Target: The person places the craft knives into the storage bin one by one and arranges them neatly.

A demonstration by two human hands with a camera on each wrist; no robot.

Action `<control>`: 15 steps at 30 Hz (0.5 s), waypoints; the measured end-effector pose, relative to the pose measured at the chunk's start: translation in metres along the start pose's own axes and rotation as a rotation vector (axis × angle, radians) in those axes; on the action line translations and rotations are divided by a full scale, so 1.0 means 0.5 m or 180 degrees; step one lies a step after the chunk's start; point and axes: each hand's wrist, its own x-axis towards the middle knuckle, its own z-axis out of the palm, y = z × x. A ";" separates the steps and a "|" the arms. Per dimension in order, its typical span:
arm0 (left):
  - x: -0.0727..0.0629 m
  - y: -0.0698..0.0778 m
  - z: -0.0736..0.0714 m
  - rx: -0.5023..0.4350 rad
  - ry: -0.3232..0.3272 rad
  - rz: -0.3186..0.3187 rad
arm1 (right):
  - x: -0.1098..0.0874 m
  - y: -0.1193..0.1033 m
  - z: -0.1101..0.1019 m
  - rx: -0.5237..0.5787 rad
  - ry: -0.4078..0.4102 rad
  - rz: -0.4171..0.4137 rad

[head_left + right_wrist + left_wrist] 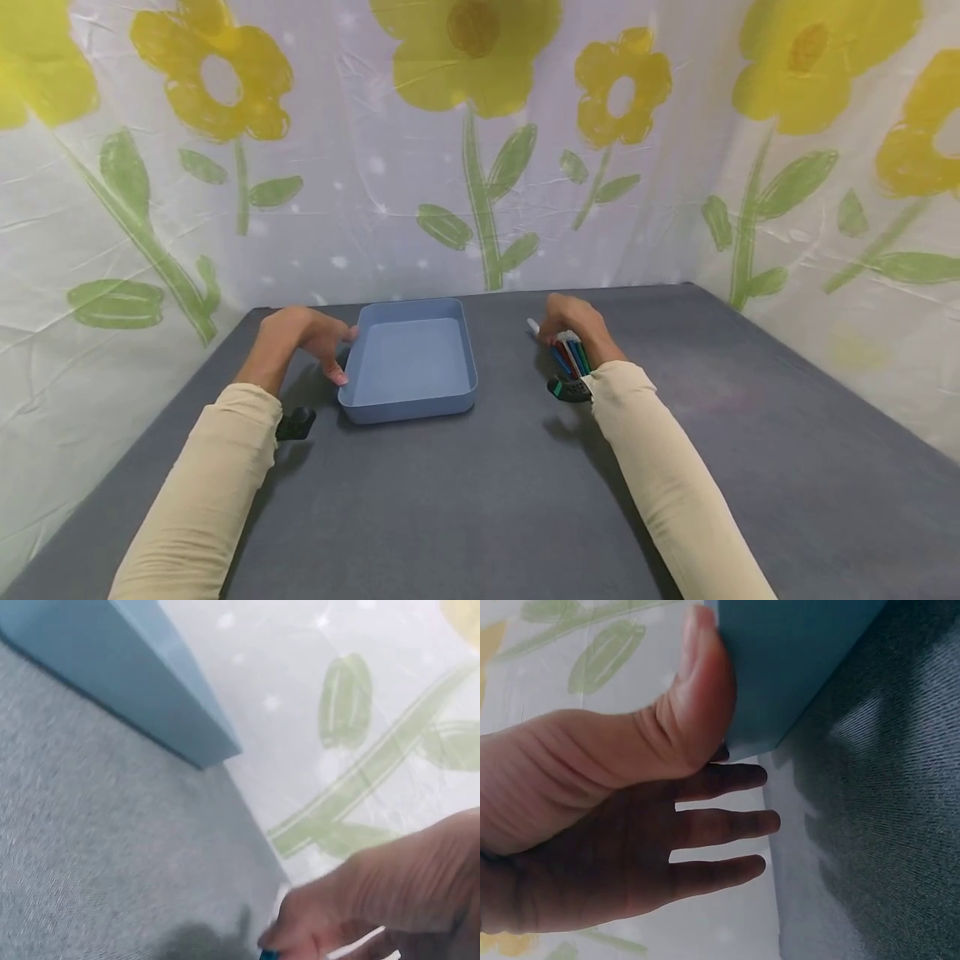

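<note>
A shallow blue tray [408,417] sits on the dark grey table. At its left side is my left hand [311,333], palm down. In the left wrist view, the thumb [705,682] lies against the tray's wall, while three fingers [727,825] extend straight; the index finger is mostly hidden. Right of the tray, my right hand [570,321] pinches downward at several slim coloured pens [572,358], blue, red, white and green. A white pen end [532,327] sticks out beyond its fingers. The right wrist view catches a blue tip [268,954] at the fingertips; the hand hides the rest.
A white curtain [360,192] with painted yellow flowers hangs behind and on both sides of the table [480,508]. Each wrist wears a dark band, such as the one on the right [568,389]. The tray lies between the two hands.
</note>
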 end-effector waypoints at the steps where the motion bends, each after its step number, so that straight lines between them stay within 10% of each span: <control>1: 0.000 0.003 -0.002 0.0055 0.0009 -0.0038 | 0.001 0.000 -0.004 0.0080 0.0019 -0.0089; 15: 0.001 0.025 -0.001 0.0096 -0.0015 -0.0202 | -0.018 -0.121 0.021 0.1714 0.0189 -0.0717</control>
